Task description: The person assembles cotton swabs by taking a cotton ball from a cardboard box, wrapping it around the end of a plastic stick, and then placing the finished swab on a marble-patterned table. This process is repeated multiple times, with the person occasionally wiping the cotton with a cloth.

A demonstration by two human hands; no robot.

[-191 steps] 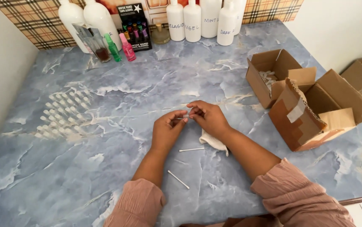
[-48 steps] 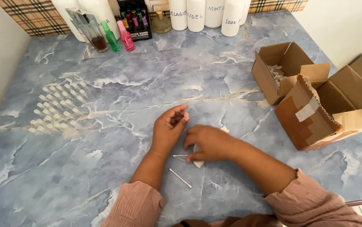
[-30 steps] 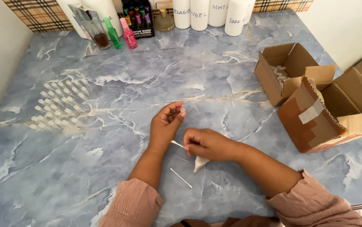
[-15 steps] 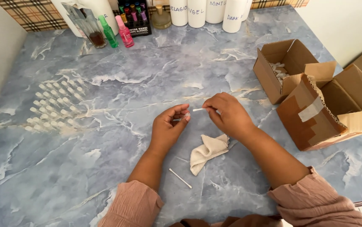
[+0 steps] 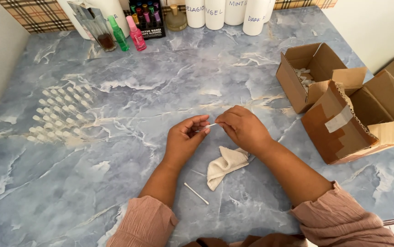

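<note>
Both hands meet at the middle of the blue marbled bench (image 5: 114,192). The left hand (image 5: 183,142) and right hand (image 5: 242,128) each pinch 1 end of a thin white stick (image 5: 210,126) with fingers pressed together. A crumpled cream cloth (image 5: 224,164) lies at 6 o'clock below them, another white stick (image 5: 196,193) at 7 o'clock.
</note>
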